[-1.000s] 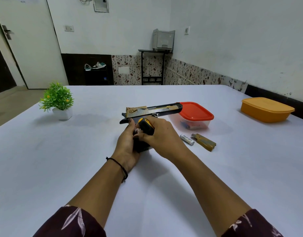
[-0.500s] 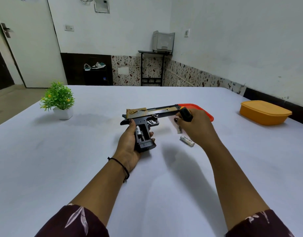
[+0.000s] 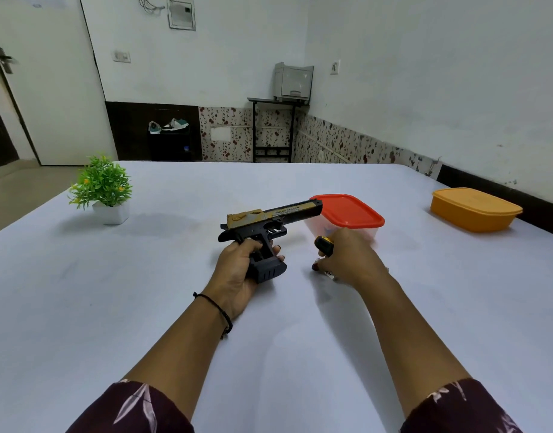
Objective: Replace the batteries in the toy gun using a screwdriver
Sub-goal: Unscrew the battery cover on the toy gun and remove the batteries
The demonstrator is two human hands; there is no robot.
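Observation:
A black and gold toy gun (image 3: pixel 270 218) is held at the table's middle, barrel pointing right, by my left hand (image 3: pixel 237 270) wrapped around its grip. My right hand (image 3: pixel 350 257) is just to the right, low over the table, closed around a screwdriver with a black and yellow handle (image 3: pixel 323 244). Under that hand's fingers lies a white battery (image 3: pixel 329 274), mostly hidden; I cannot tell whether the fingers pinch it. The gold cover plate seen earlier is hidden behind my right hand.
A clear box with a red lid (image 3: pixel 347 214) stands right behind the gun's muzzle. An orange lidded box (image 3: pixel 475 209) sits at the far right edge. A small potted plant (image 3: pixel 102 189) stands at the left. The white table (image 3: pixel 144 307) spreads all around.
My right hand left the gun's grip with the screwdriver, swung right, then dropped onto the battery on the table. The left hand turned the gun so its open battery bay no longer shows.

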